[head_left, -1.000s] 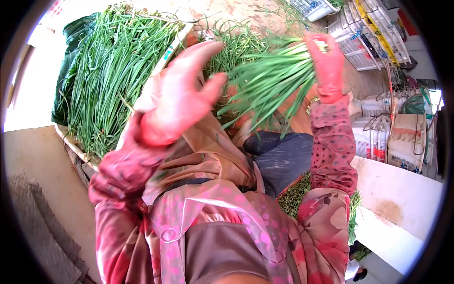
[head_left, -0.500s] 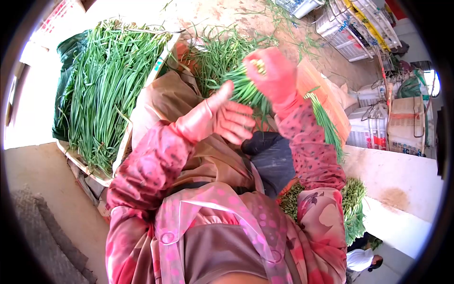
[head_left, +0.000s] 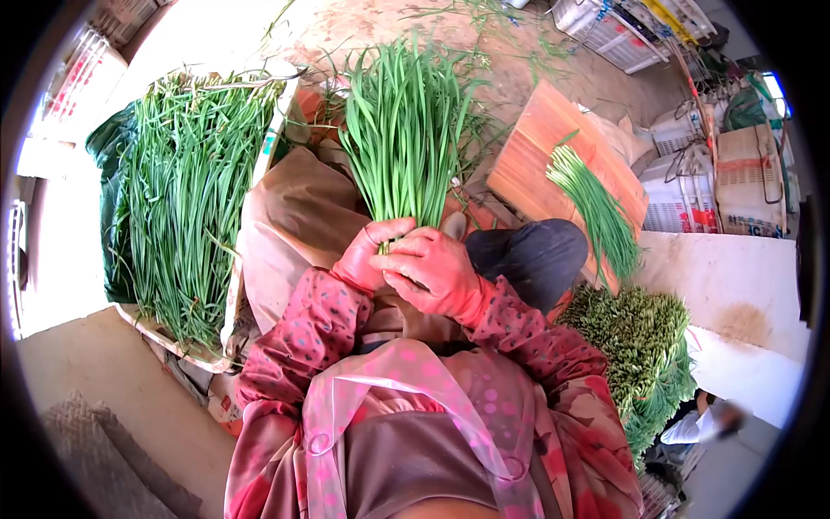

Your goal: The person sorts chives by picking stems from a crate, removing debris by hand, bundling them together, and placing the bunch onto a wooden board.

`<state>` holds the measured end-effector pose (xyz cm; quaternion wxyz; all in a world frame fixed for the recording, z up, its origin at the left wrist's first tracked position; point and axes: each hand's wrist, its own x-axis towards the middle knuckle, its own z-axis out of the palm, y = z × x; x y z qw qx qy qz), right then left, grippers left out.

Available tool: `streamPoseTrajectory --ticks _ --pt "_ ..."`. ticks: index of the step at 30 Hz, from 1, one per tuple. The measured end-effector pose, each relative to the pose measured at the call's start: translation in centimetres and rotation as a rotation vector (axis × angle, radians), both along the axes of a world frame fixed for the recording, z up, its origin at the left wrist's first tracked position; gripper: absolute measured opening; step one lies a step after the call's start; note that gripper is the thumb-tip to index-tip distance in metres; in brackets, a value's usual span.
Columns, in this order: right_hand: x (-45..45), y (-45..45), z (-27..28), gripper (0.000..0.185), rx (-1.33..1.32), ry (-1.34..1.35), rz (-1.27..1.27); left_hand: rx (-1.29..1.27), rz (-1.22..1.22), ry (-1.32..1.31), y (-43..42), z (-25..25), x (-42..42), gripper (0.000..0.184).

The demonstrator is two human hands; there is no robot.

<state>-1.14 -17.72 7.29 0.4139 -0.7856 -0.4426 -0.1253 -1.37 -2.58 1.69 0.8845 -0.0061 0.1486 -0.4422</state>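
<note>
Both hands meet in front of my lap around the lower stalks of a bunch of garlic chives point(head_left: 402, 143). Its long green leaves fan away from me, and the stalk ends are mostly covered by the fingers. My left hand point(head_left: 367, 259) is closed around the left side of the bunch, thumb across the stalks. My right hand point(head_left: 434, 272) wraps the stalks from the right, its fingers against the left hand. To the right, a smaller bunch of chives point(head_left: 595, 203) lies on a wooden board point(head_left: 527, 160), pale ends pointing away from me.
Left of my knee stands a crate point(head_left: 275, 138) heaped with loose chives point(head_left: 186, 216). Packed chives point(head_left: 631, 342) are piled by my right elbow. White crates point(head_left: 683, 208) and a tan sack point(head_left: 748, 182) stand far right. Another person point(head_left: 700, 424) is at lower right.
The bunch has swung round from stalk ends up in my right hand to leaves pointing away, and come nearer my lap. My left hand, open before, has closed on it.
</note>
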Motion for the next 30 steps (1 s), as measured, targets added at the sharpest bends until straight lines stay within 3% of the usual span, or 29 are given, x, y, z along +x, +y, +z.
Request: streamPoseTrajectory --ticks 2,3,5,11,13,15,17,18,20,22,23,24,25,27,28,29,30 --pt "-0.3 -0.4 -0.1 0.010 0.080 0.153 0.009 0.151 0.025 -0.073 -0.2 0.4 -0.3 0.025" --pt "-0.5 -0.4 0.0 0.010 0.080 0.156 -0.004 0.150 0.012 -0.071 -0.3 0.6 -0.3 0.025" --pt "-0.9 -0.6 0.3 0.014 0.122 0.427 0.076 0.060 -0.030 -0.058 -0.5 1.0 -0.4 0.023" --pt "0.8 1.6 1.3 0.013 0.344 0.595 0.277 0.095 -0.085 -0.118 0.3 -0.5 -0.8 0.023" --pt "2.6 1.8 4.2 0.015 -0.054 0.562 0.230 0.232 -0.080 -0.235 0.4 -0.2 -0.3 0.026" --pt "5.1 2.9 6.3 0.020 -0.208 0.192 0.258 0.578 -0.083 -0.537 0.7 0.3 0.6 0.029" --pt "7.2 4.1 9.8 0.022 -0.518 0.032 0.299 1.267 -0.096 -1.447 0.3 1.6 1.3 0.033" --pt "8.7 5.5 9.5 0.023 -0.576 0.018 0.279 1.489 -0.062 -1.754 -0.3 2.1 1.5 0.035" --pt "10.8 7.2 10.3 0.025 -0.719 0.058 0.184 1.726 -0.076 -2.093 -0.9 3.2 2.2 0.040" --pt "12.3 7.4 11.7 0.027 -0.807 0.115 0.103 1.917 -0.133 -2.293 -1.8 3.6 3.4 0.045" --pt "13.0 7.2 12.0 0.032 -0.848 0.124 0.062 2.029 -0.550 -2.302 -1.9 4.2 4.0 0.050" --pt "13.8 7.0 11.9 0.040 -0.886 0.135 0.022 2.047 -0.124 -2.438 -2.1 3.4 4.7 0.034" --pt "14.8 6.7 11.6 0.040 -0.882 0.144 0.011 2.030 -0.131 -2.451 -1.9 3.0 4.4 0.034" --pt "15.9 5.8 11.9 0.050 -1.000 0.191 -0.001 2.297 -0.227 -2.606 -1.9 4.8 4.0 0.037" --pt "16.2 5.2 12.0 0.055 -1.041 0.278 0.001 2.359 -0.261 -2.705 -1.6 4.8 3.8 0.052" --pt "16.1 4.4 11.8 0.055 -1.041 0.279 -0.008 2.352 -0.253 -2.714 -1.3 5.0 3.6 0.052" --pt "15.8 3.3 10.9 0.059 -0.922 0.452 0.090 2.396 -0.132 -2.747 -0.9 5.3 3.3 0.055"
